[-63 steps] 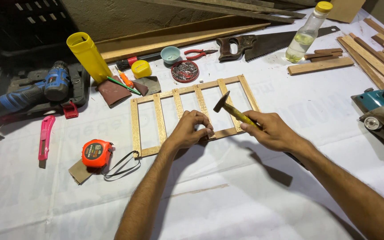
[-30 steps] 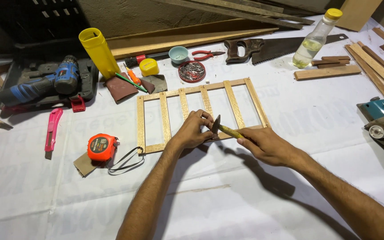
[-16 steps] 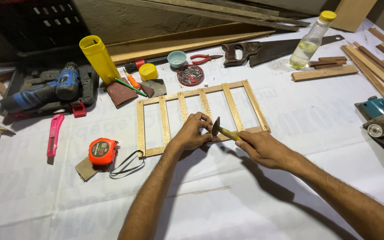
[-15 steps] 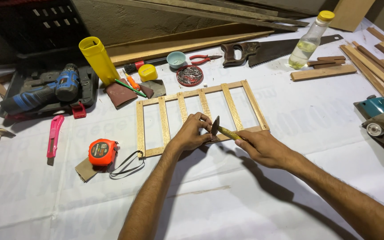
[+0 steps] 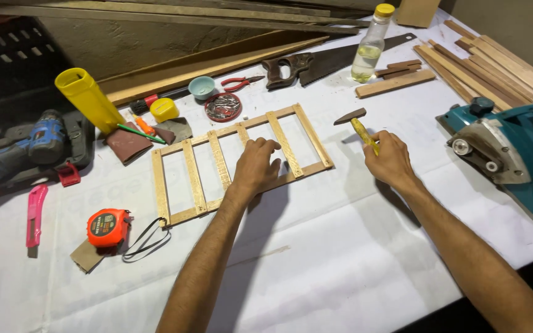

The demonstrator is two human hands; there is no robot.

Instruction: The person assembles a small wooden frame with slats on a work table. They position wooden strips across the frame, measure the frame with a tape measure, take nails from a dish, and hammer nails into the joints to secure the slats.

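Wooden frame point(image 5: 240, 161) is lying flat on the desk point(image 5: 340, 246) with the left hand point(image 5: 256, 165) pressing open-palmed on its middle slats, while the right hand point(image 5: 390, 161) is gripping a hammer point(image 5: 358, 123) just off the frame's right end, apparently between nailing blows.

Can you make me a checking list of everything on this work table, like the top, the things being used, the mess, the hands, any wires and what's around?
Surface: table under a white cover.
Job's things: wooden frame with slats lying flat; small hammer.
Clutter: orange tape measure, pink knife, blue drill, handsaw, clear bottle, red pliers, yellow tube, teal power saw.
Hands: left hand flat on the frame; right hand holds the hammer off the frame.
Cables: nothing seen.
Surroundings: wood strips at the far right; long boards behind.
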